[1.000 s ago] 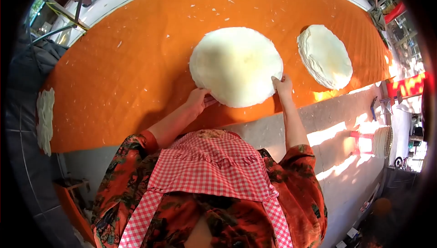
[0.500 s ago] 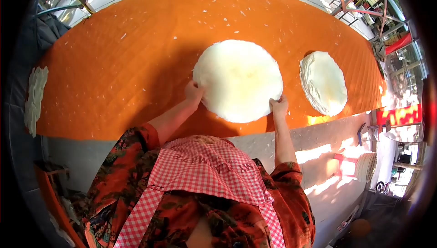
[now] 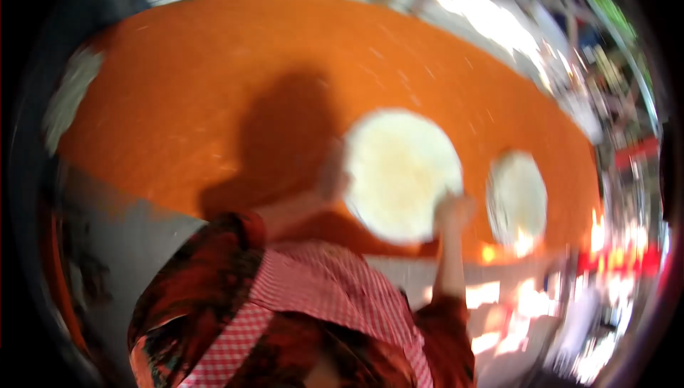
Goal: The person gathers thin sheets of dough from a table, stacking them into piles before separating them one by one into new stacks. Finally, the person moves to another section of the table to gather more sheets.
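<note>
A large round white sheet (image 3: 402, 174) is over the orange surface, in front of me. My left hand (image 3: 333, 171) is at its left edge, blurred, with the fingers closed on the rim. At the lower right edge my right hand (image 3: 454, 211) grips the sheet, its thumb side over the rim. Whether the sheet lies flat or is slightly raised I cannot tell. To the right of my right hand lies a stack of similar round white sheets (image 3: 518, 199).
The orange covered table (image 3: 178, 67) curves around ahead of me. More pale sheets (image 3: 73, 96) lie at its far left end. Sunlit ground (image 3: 491, 24) and blurred frames stand beyond the far edge. A red patch (image 3: 627, 261) shows at the right.
The view has turned and blurred, so the table's contents appear lower and further right. Both hands still hold the sheet's edges, and it now appears closer to the stack.
</note>
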Demonstrator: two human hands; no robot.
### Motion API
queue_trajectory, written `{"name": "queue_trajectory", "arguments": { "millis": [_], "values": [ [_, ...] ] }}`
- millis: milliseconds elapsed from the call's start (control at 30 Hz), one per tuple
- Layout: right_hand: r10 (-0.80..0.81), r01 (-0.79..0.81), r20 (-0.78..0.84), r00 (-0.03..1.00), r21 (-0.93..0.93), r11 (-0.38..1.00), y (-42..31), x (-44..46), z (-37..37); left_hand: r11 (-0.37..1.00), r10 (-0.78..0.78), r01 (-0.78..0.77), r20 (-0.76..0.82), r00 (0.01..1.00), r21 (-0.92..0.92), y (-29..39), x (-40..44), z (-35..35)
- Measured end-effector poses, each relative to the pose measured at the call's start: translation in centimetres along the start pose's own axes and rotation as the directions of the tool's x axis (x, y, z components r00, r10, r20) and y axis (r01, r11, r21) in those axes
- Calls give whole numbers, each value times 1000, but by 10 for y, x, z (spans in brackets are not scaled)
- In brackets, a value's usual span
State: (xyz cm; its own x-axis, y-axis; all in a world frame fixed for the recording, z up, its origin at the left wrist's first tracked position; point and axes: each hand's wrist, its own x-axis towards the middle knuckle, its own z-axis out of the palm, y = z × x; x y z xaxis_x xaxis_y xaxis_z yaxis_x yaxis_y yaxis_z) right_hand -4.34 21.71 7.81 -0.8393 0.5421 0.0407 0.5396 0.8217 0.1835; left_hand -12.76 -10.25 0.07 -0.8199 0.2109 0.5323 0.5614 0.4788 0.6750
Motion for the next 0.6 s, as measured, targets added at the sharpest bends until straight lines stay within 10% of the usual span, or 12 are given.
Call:
{"name": "queue_trajectory", "arguments": {
  "millis": [67, 133, 300, 600],
  "values": [
    [-260, 211, -410, 874, -163, 964, -53, -11, -46, 986, 110, -125, 132, 985, 109, -3, -8, 8],
    [-315, 508, -468, 826, 375, 776, -63, -2, -14, 977, 79, -138, 326, 942, 164, 7, -18, -12],
    [-689, 712, -211, 694, 347, 611, -189, -54, -39, 972, 221, -237, 325, 920, 10, 36, -37, -104],
    [-696, 693, -53, 716, -64, 718, -253, -82, 12, 822, -543, 547, 72, 837, -159, -132, -235, -398]
  ]
}}
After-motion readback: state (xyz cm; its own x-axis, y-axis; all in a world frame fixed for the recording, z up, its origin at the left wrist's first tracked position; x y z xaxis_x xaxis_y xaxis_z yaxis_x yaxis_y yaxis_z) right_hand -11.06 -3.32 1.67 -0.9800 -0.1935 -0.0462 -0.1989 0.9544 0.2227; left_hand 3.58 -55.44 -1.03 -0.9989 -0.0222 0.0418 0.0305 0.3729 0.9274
